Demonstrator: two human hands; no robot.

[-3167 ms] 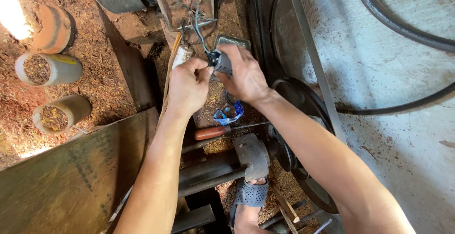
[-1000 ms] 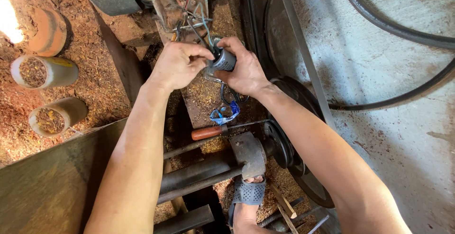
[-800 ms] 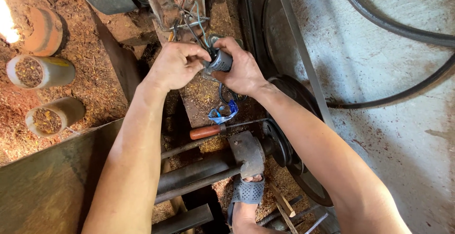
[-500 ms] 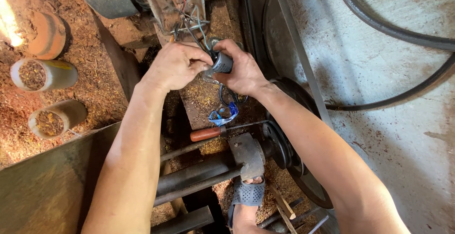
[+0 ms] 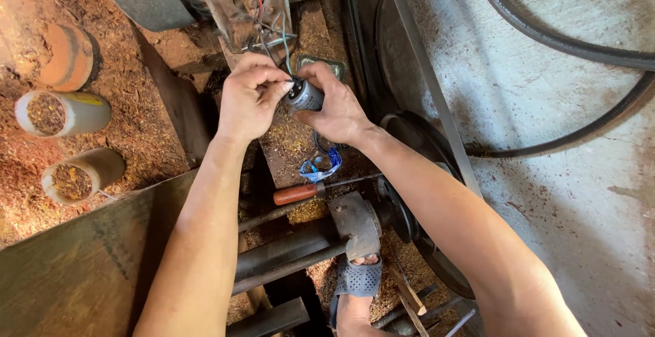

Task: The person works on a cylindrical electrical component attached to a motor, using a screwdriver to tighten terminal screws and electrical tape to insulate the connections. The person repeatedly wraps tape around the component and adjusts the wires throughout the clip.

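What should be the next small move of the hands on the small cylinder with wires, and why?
Probably the left hand should seat the wire end it pinches onto the top of the small dark cylinder, while the right hand keeps it steady. The reason: both hands meet at the cylinder's top, and thin wires run from there up to the open metal housing.

A screwdriver with an orange-red handle (image 5: 295, 194) lay across the sawdust-strewn machine bed, just below a scrap of blue tape (image 5: 322, 168). To the left, three short tubes (image 5: 63, 112) packed with sawdust rested on the wood shavings. A black rubber belt (image 5: 559, 37) curved over the pale concrete floor (image 5: 546, 194) at right. A grey perforated sandal (image 5: 356, 279) showed near a dark wheel, perhaps a pulley (image 5: 416, 153).
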